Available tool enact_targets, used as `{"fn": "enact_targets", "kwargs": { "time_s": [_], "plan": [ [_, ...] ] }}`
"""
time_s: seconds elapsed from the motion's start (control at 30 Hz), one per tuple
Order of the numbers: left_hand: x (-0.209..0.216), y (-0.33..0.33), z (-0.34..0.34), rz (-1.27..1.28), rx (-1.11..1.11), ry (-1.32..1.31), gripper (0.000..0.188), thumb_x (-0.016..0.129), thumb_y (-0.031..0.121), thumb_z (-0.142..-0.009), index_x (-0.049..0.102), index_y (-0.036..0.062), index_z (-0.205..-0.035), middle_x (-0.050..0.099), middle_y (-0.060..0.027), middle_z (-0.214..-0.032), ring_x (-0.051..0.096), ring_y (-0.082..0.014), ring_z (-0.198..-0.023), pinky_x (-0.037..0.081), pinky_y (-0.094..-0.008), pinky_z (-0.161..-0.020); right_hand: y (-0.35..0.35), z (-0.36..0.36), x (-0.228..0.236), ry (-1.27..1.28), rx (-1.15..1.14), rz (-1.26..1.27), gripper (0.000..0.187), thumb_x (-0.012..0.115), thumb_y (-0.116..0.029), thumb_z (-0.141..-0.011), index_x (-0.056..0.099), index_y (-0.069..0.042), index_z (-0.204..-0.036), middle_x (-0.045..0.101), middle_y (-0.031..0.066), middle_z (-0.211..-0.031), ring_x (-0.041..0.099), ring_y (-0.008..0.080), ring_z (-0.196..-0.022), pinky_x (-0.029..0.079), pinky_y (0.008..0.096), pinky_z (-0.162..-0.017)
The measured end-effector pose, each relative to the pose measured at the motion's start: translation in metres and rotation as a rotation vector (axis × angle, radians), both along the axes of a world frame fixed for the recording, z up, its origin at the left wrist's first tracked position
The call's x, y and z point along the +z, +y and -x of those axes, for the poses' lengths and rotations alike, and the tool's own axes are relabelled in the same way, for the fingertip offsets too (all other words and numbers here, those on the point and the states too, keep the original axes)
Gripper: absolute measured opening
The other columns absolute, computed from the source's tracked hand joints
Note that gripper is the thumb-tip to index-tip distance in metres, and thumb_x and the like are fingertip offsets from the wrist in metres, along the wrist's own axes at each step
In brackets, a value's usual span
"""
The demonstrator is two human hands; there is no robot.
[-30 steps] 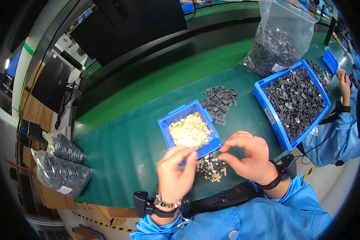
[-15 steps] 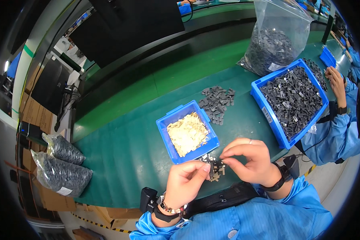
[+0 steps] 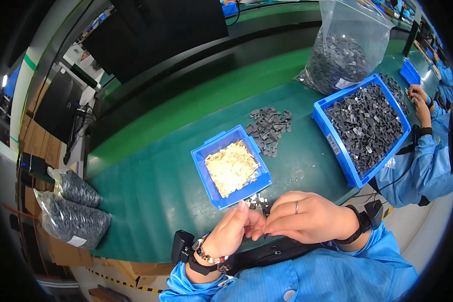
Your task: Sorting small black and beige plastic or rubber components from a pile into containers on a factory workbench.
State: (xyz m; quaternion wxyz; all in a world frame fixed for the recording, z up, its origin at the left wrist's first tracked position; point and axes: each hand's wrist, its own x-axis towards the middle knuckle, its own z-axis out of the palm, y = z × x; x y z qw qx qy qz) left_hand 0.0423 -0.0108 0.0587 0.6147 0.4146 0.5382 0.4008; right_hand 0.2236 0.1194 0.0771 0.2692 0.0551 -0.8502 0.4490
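My right hand (image 3: pixel 307 216) is closed, thumb and fingers pinched at a small dark piece (image 3: pixel 266 235) that barely shows. Against those fingertips rest the curled fingers of my left hand (image 3: pixel 234 229), its thumb raised apart from them; whatever they hold is hidden. Just beyond both hands lies a small pile of dark pieces with pale parts (image 3: pixel 258 202), partly covered by my fingers. A blue bin (image 3: pixel 199 173) stands behind the pile, holding many small cream-coloured pieces (image 3: pixel 231 168). Loose dark grey plastic pieces (image 3: pixel 269 126) are spread at its far right.
On the right, a large blue bin (image 3: pixel 332 143) is full of dark grey plastic pieces, with a clear bag (image 3: pixel 340 60) of similar parts behind it. Filled bags (image 3: pixel 75 221) sit at the green table's (image 3: pixel 151 201) left end. A co-worker's hand (image 3: pixel 420 103) is at far right.
My right hand has moved down and left, and now meets my left hand nearer my body, off the small pile. My left thumb has lifted from its fingers. The view has shifted slightly.
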Motion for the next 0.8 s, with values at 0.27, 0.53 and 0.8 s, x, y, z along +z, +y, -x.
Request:
{"fn": "enact_targets", "kwargs": {
  "time_s": [0.27,0.53,0.8],
  "plan": [
    [0.001,0.004,-0.001,0.086,-0.112,0.028,0.103,0.005,0.082,-0.088,0.063,-0.0026,-0.078,0.057,-0.0041,-0.067,0.047,-0.0124,-0.061,0.036,-0.0247,-0.060,-0.001,-0.003,0.000,-0.088,0.042,-0.045,0.022,0.069,-0.008,-0.083,0.070,-0.008,-0.105,0.065,0.0064,-0.089,0.062,0.0268,-0.083,0.051,0.0358,-0.075],
    [0.000,0.006,-0.002,0.060,-0.121,0.033,0.091,0.009,0.071,-0.097,0.059,0.0007,-0.069,0.054,-0.0051,-0.062,0.047,-0.0153,-0.060,0.038,-0.0286,-0.058,0.002,-0.003,0.004,-0.171,0.116,-0.009,0.019,0.067,-0.008,-0.084,0.069,-0.005,-0.103,0.066,0.0085,-0.088,0.061,0.0297,-0.084,0.051,0.0377,-0.075],
    [0.007,0.001,-0.002,0.066,0.033,0.075,0.095,0.012,0.076,-0.094,0.066,-0.0016,-0.081,0.054,-0.0034,-0.064,0.047,-0.0118,-0.061,0.038,-0.0252,-0.056,0.017,-0.003,-0.007,-0.161,-0.015,0.140,0.021,0.070,-0.003,-0.081,0.067,-0.004,-0.103,0.066,0.0110,-0.092,0.063,0.0287,-0.088,0.052,0.0365,-0.076]
  ]
}}
